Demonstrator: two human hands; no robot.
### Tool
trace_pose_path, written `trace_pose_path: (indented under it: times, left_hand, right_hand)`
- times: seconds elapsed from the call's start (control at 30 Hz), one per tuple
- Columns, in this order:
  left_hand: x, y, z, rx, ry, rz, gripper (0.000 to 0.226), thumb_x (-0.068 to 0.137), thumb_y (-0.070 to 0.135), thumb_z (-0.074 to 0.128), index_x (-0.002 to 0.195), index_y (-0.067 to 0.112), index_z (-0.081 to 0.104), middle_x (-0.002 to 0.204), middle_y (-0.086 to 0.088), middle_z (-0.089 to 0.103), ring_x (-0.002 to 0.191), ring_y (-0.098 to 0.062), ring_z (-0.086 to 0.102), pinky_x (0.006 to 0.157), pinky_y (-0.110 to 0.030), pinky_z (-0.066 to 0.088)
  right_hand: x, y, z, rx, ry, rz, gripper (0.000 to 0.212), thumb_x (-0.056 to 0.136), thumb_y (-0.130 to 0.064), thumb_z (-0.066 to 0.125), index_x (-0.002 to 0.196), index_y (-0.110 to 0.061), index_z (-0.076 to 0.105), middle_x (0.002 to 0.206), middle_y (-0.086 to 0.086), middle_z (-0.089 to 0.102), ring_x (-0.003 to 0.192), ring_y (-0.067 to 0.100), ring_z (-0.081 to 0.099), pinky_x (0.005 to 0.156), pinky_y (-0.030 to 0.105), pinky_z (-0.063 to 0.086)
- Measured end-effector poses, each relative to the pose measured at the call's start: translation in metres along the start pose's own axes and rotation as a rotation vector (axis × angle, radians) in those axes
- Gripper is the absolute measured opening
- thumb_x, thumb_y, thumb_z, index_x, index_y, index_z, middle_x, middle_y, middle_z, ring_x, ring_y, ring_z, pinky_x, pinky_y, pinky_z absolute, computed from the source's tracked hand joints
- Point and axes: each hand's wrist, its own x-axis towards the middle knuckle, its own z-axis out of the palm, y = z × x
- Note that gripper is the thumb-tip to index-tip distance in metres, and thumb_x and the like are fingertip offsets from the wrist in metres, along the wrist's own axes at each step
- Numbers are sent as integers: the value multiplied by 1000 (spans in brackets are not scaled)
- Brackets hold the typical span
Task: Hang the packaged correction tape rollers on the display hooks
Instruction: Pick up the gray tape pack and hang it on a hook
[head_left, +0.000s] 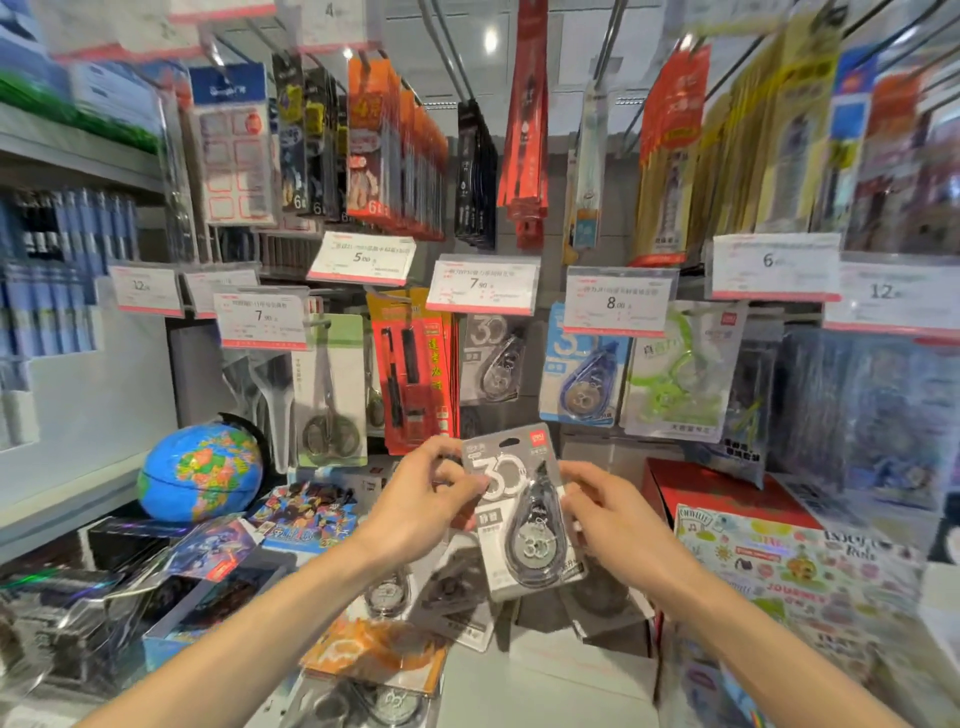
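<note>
- Correction tape package (522, 512) — we are holding it upright in front of the display, long axis vertical, hang hole at the top edge.
- We are pinching its left edge with the left hand (423, 499), and its right edge with the right hand (605, 512); fingers pressed onto the card.
- We are judging the target to be the hook carrying the matching grey package (493, 361) — straight above, both hands equally near.
</note>
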Motion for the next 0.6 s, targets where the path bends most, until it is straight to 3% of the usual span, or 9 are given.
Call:
trace_pose_path:
  times: [0.07,0.13,0.2,0.23,0.3,0.4,0.53,0.6]
  left_hand:
    - [1,8,-7,28,23,23,32,93,17,71,119,8,54,76,-13,64,63,-21,65,67,-36,58]
    - [0,18,-13,45,51,49,30,93,16,70,117,10,55,76,-12,63,64,-17,62,62,-29,57]
    - [-2,30,-16,102,82,98,26,93,17,70,115,13,56,76,-13,66,64,-12,61,56,-18,52]
    - [-2,35,-17,128,92,125,25,93,18,70,115,14,57,78,-16,67,66,-11,61,56,-14,50]
    - [-3,44,-19,159,102,168,25,94,21,70,115,17,57,84,-18,68,67,-14,64,58,-15,51]
    - [-4,55,-22,220,98,213,25,94,26,69,116,22,57,81,-8,71,70,-18,71,65,-24,56]
    - [-3,64,-25,340,72,305,31,94,33,67,122,26,55,82,6,70,74,-12,71,73,-35,58]
    - [-4,72,-32,582,153,440,33,95,40,64,125,30,54,91,12,68,75,-4,66,72,-27,55]
  right_hand:
    - [4,-9,3,40,-14,-11,31,99,-28,45,120,-45,60,106,-10,74,101,16,70,96,46,54]
    - [5,-21,7,79,-32,-47,35,96,-25,57,126,-43,56,102,-2,73,96,13,70,88,33,57]
    - [4,-31,13,68,-37,-114,49,87,-26,73,126,-47,50,104,-13,71,90,-2,68,79,17,53]
    - [3,-35,16,31,-17,-139,55,81,-29,79,121,-51,49,109,-20,69,94,-8,65,84,15,51]
    - [3,-40,23,-43,23,-183,75,68,-43,86,128,-55,43,126,-23,61,113,-9,58,99,20,47]
    - [9,-40,27,-123,65,-192,116,58,-60,83,153,-41,20,152,-17,40,133,-1,45,111,35,42]
    - [6,-46,21,-161,142,-204,117,63,-52,74,157,-36,7,161,-12,27,143,6,35,116,38,36]
    - [6,-47,15,-194,194,-204,115,66,-46,75,157,-34,5,162,-9,25,145,9,33,117,39,34]
